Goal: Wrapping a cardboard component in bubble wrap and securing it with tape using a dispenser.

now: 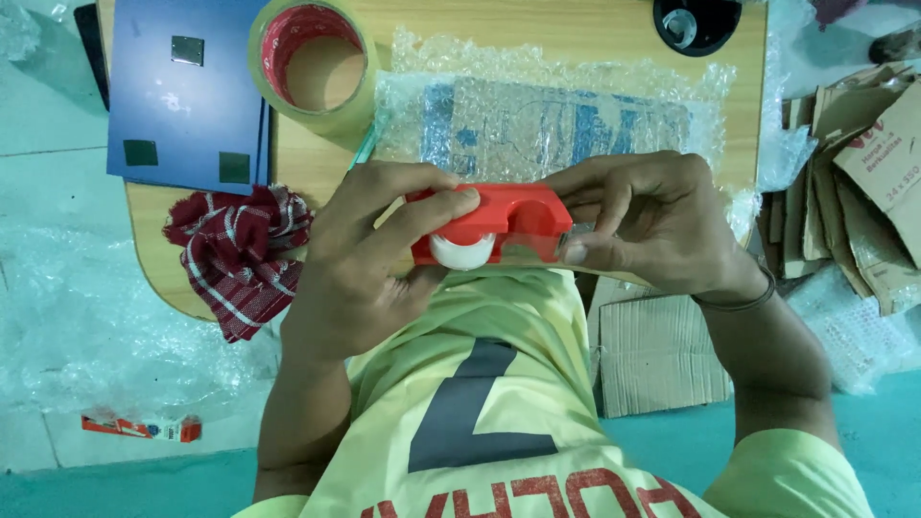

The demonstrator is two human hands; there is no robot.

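Note:
A red tape dispenser (508,219) with a white roll of clear tape (462,251) is held between both hands above the table's near edge. My left hand (369,254) wraps the dispenser's roll end, thumb along its top. My right hand (643,223) grips the cutter end, fingers pinched at the tape's tip. Just behind the hands lies a box wrapped in bubble wrap (552,120) on the wooden table (576,19).
A large roll of brown packing tape (317,62), blue card sheets (187,91) and a red checked cloth (240,251) lie at left. A black round object (696,21) sits at the far edge. Flattened cardboard (863,182) and bubble wrap (96,317) cover the floor.

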